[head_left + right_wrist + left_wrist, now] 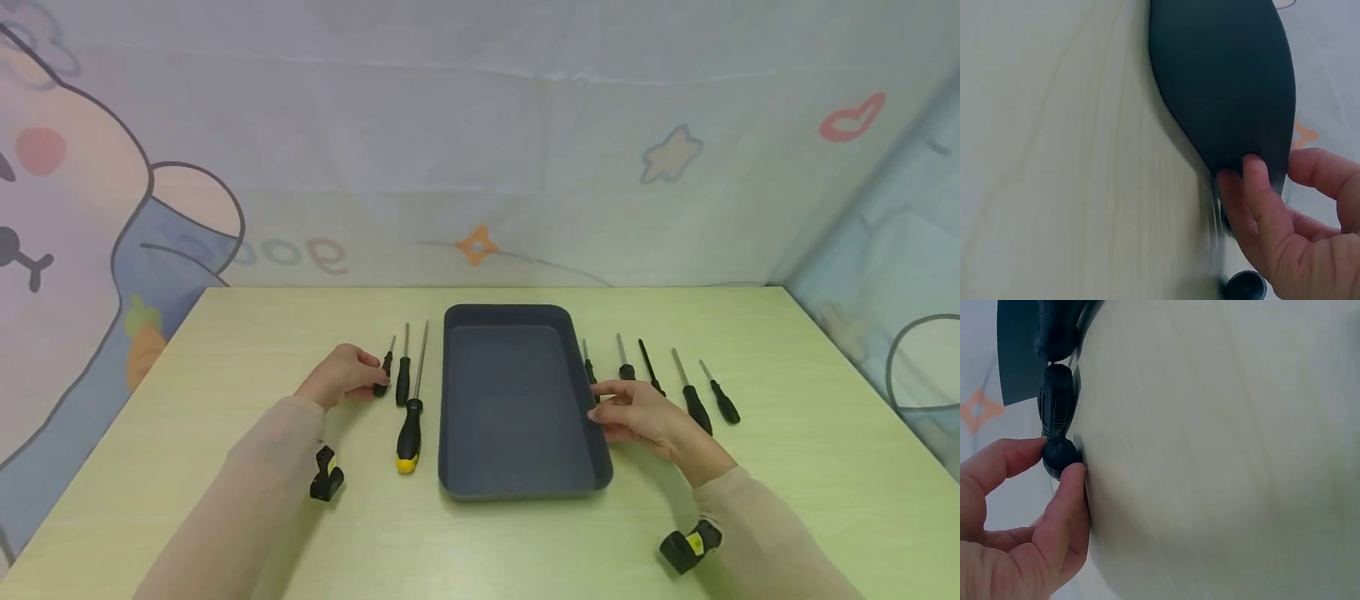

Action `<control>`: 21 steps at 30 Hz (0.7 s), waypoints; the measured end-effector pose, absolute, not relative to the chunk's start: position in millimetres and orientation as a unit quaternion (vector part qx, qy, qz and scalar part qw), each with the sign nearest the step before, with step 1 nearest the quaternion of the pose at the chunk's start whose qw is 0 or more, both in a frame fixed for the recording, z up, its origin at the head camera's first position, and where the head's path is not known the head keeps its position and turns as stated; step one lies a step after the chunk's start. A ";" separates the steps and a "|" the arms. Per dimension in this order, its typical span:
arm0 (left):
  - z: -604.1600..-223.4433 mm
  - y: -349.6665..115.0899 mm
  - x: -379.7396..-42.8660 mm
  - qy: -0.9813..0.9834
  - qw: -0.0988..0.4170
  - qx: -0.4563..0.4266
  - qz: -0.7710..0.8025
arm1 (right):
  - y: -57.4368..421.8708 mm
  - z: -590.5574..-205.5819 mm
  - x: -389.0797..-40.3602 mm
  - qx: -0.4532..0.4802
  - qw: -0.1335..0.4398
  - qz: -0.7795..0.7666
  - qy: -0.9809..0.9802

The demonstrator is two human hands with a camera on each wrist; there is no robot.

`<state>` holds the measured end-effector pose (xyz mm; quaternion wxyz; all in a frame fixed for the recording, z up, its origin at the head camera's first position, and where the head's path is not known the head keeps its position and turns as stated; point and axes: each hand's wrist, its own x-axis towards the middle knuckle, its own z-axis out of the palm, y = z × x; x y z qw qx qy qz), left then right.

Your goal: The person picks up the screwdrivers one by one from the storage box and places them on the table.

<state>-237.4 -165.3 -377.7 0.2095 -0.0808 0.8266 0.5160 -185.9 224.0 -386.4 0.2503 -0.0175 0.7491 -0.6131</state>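
Observation:
A short black screwdriver [385, 375] lies left of the dark grey tray [517, 492]. My left hand [348, 375] pinches the end of its handle between thumb and fingers. In the left wrist view, that screwdriver's handle [1057, 403] sits low along the tabletop, its rounded end between the fingertips. My right hand [641, 417] holds the tray's right wall at the rim. The right wrist view shows those fingers [1266, 206] against the tray's outer wall [1222, 81], one fingertip up at the rim. Part of a small screwdriver [588, 364] beside the tray is hidden behind this hand.
Between the left hand and tray lie a black screwdriver [403, 381] and a long yellow-ended one [409, 433]. Several more, including a black-handled screwdriver [697, 408] and a short one [724, 402], lie right of the tray. A printed cloth [525, 183] hangs behind the table.

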 end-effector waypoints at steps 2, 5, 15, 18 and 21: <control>-377.0 -165.8 -237.5 0.824 0.213 -0.084 0.518 | 223.7 -386.4 -186.0 -0.019 0.251 -0.613 0.749; -376.2 -166.5 -238.0 0.822 0.214 -0.089 0.520 | 223.9 -386.3 -186.9 -0.020 0.253 -0.613 0.749; -374.2 -174.6 -236.7 0.821 0.225 -0.067 0.520 | 225.9 -386.3 -189.1 -0.025 0.251 -0.608 0.753; -371.5 -179.9 -234.3 0.825 0.238 -0.057 0.510 | 229.7 -383.2 -189.0 -0.034 0.250 -0.608 0.753; -366.9 -185.1 -231.9 0.830 0.247 -0.030 0.499 | 237.3 -375.1 -188.4 -0.049 0.234 -0.599 0.764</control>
